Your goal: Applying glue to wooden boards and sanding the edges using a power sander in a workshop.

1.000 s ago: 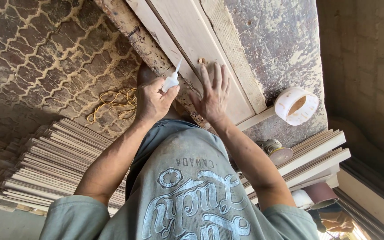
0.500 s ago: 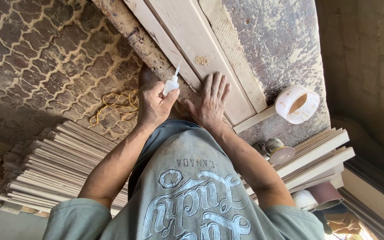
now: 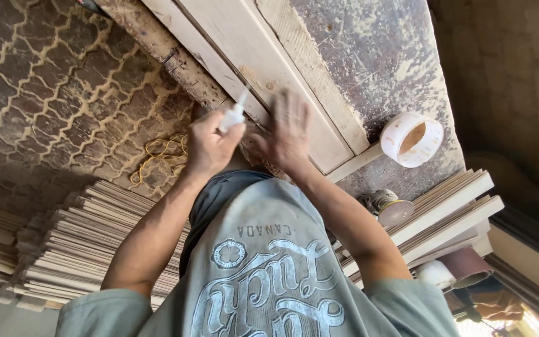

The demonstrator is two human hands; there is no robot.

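Observation:
My left hand (image 3: 210,146) is closed around a small white squeeze bottle (image 3: 233,115), its nozzle pointing at the near edge of a long pale wooden board (image 3: 269,68). My right hand (image 3: 288,134) is just to the right of it, fingers spread flat over the same board's edge and blurred by motion. It holds nothing. The board lies slantwise on a rough, paint-spattered work surface (image 3: 369,56). A worn, darker wooden beam (image 3: 157,43) runs along the board's left side.
A roll of pale tape (image 3: 412,138) lies on the work surface to the right. Stacked thin wooden strips (image 3: 76,249) are at lower left, and more strips (image 3: 450,206) at right beside a round sander (image 3: 388,206). A yellow cord (image 3: 160,153) lies on the patterned floor (image 3: 51,93).
My right hand has slid back along the board toward my body and is now blurred. My left hand stays in place with the bottle.

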